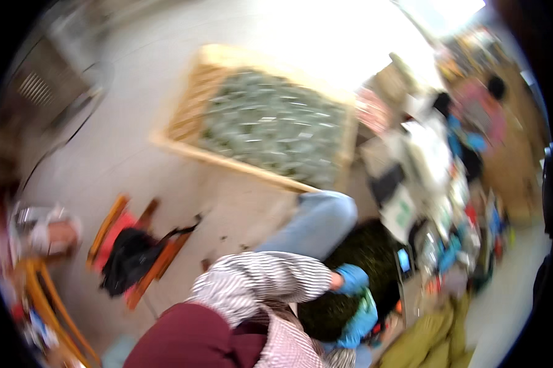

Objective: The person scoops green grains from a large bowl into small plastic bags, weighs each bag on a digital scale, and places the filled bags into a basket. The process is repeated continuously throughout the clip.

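Note:
Both my hands wear blue gloves and meet over a round, dark container bed of soil- or moss-like material. My left hand, in a striped sleeve, is curled at the upper end of a small pale green piece. From below, my right hand closes on the same piece. Motion blur hides its exact kind and the fingertips. Beyond my jeans-covered knee lies a shallow wooden tray, largely filled with many small grey-green pieces.
A low folding stool with black cloth on it stands at left. Cluttered bags and packages line the right side, near a lit phone-like screen. Olive cloth lies lower right. A cable crosses the floor.

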